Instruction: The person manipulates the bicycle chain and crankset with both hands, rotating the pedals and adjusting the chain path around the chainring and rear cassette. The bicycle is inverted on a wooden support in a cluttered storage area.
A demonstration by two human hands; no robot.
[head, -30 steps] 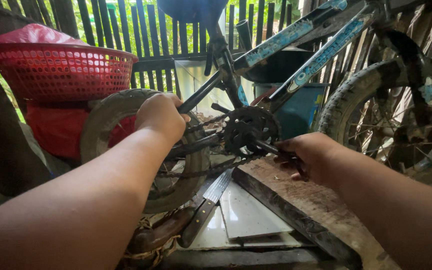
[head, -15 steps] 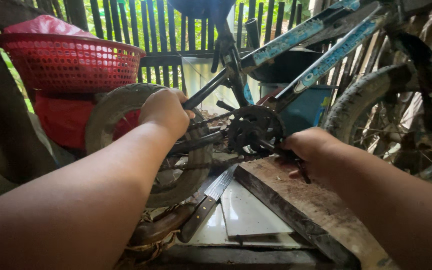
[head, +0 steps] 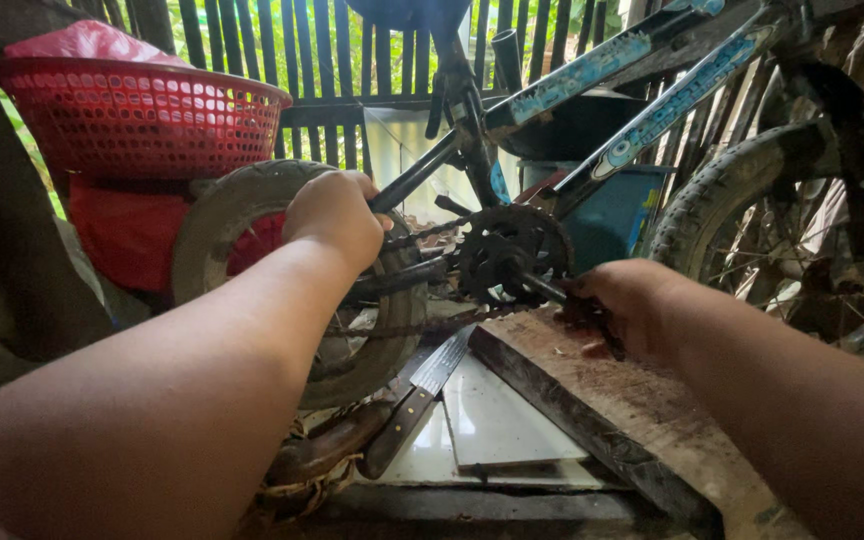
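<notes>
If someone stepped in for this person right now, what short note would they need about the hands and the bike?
Left hand: closed around the frame stay above the rear wheel, steadying the bicycle.
Right hand: closed on the pedal end of the crank arm, beside the chainring.
The chain sits on the chainring. A knife lies below on a white tile, next to a wooden plank.
Done and left: cannot tell from this view.

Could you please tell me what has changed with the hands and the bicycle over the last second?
Very little. The right hand has slid slightly left along the crank arm toward the chainring; part of that may be the camera shifting. The left hand stays on the rear wheel. The knife, wooden plank and red basket lie as before.
</notes>
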